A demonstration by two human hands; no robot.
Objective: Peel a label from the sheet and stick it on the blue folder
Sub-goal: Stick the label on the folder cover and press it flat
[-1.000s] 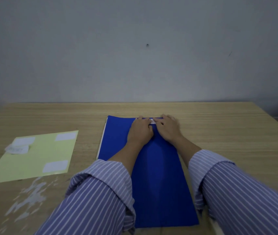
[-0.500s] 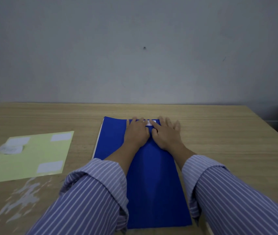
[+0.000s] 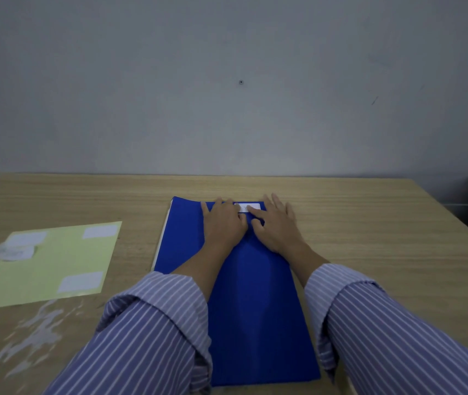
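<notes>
- I am looking down at the folder (image 3: pixel 235 295), which is lying lengthwise on the table (image 3: pixel 369 238), its far edge pointing away from me.
- The label (image 3: pixel 251 208) is sitting flat at the folder's far end, just inside the top edge, a sensible spot for a title strip.
- My left hand (image 3: pixel 223 226) is lying palm down on the folder, fingers spread flat and gripping nothing; its fingertips are touching the label's left end, and I judge it is also pinning the cover so it is not sliding.
- My right hand (image 3: pixel 277 226) is likewise splayed open and holding nothing; its forefinger is pressing across the label's lower edge, while the other fingers are resting just beside its right end.
- I judge this to be the smoothing step: the label is already on the folder, and the flat fingers are working the adhesive down.
- The sheet (image 3: pixel 47 266) is lying well apart to the left, three white labels on it, plus a crumpled white scrap (image 3: pixel 13 252) at its far-left corner.
- What I am watching for is a raised corner or trapped bubble; I cannot tell from here whether any edge is lifting.
</notes>
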